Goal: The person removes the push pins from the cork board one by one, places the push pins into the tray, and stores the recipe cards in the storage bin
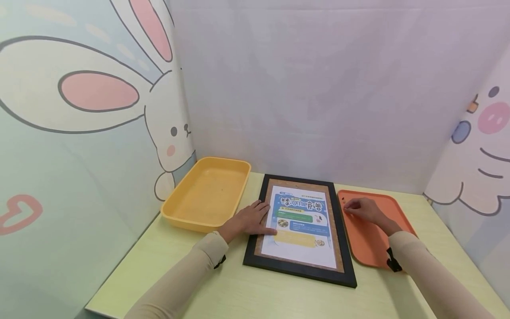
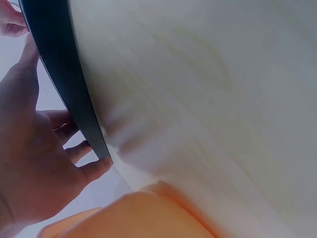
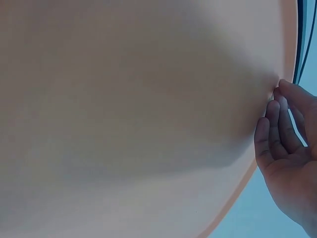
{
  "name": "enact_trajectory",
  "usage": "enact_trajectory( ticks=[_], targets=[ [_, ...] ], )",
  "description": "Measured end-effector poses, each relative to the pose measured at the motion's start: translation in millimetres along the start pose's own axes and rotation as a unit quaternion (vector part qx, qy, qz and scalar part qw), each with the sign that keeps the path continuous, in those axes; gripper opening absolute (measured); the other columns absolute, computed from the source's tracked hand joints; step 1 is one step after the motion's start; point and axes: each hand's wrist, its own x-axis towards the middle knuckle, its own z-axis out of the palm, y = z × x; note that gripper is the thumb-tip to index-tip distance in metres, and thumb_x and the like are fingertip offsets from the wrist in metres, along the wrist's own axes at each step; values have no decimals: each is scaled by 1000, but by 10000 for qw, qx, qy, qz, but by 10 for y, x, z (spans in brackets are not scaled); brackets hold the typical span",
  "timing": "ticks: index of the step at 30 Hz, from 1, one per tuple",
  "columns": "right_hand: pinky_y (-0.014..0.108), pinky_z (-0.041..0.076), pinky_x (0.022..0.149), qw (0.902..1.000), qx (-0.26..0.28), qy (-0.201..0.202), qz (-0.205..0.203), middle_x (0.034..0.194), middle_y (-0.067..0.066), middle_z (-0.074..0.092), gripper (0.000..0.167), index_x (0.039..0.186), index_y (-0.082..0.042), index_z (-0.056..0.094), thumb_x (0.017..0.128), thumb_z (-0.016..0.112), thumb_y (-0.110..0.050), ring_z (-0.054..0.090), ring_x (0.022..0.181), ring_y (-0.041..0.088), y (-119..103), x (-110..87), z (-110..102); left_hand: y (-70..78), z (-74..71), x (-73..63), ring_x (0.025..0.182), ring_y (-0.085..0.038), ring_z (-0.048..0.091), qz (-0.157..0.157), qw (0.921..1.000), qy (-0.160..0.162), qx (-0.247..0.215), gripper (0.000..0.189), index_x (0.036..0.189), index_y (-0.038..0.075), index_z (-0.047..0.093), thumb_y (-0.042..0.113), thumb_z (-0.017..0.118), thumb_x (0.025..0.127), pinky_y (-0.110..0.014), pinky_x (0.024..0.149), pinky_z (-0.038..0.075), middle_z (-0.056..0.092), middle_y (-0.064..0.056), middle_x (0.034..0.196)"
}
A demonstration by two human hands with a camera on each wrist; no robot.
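A black-framed cork board (image 1: 259, 248) lies on the table with a printed sheet (image 1: 304, 259) on its cork. My left hand (image 1: 251, 218) rests on the board's left side, thumb over the sheet. In the left wrist view that hand's fingers (image 2: 94, 169) lie along the black frame (image 2: 64, 64). On the right, my right hand (image 1: 365, 210) reaches down to the orange tray (image 1: 368, 246), near its left edge. Thumb and fingertips (image 3: 275, 106) come together at the tray surface; whether anything is between them is hidden. Tiny dark bits (image 1: 343, 199) lie just beyond those fingertips.
A deep yellow tray (image 1: 207, 190) stands at the back left, close to the left hand. The pale table (image 1: 223, 288) has a white cloth wall (image 1: 318, 88) behind it and cartoon-printed panels (image 1: 91, 177) on both sides.
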Motion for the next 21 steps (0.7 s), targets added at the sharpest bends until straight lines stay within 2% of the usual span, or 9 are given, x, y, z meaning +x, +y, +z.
enact_trajectory(
  ticks=[8,15,21],
  targets=[
    [29,56,70,9999,3,127,-7,96,15,74,11,100,0,77,95,76,-9,64,80,23,-31,-24,-11,-6,-4,-2,158,-29,23,42,10000,11,0,114,166,15,28,90,49,83,-47,124,28,26,-2,171],
    [26,55,68,9998,-41,189,30,96,15,75,10,100,-1,77,94,76,-9,65,80,23,7,-20,9,10,-15,-12,157,-30,24,31,10000,10,-2,113,165,15,29,89,50,83,-47,124,29,27,-3,171],
    [30,56,70,9996,-51,258,102,98,17,75,11,101,0,77,94,76,-9,66,81,24,17,-8,39,11,-23,-29,157,-30,24,35,10000,17,-46,113,165,13,29,88,52,83,-47,124,28,28,-4,171]
  ],
)
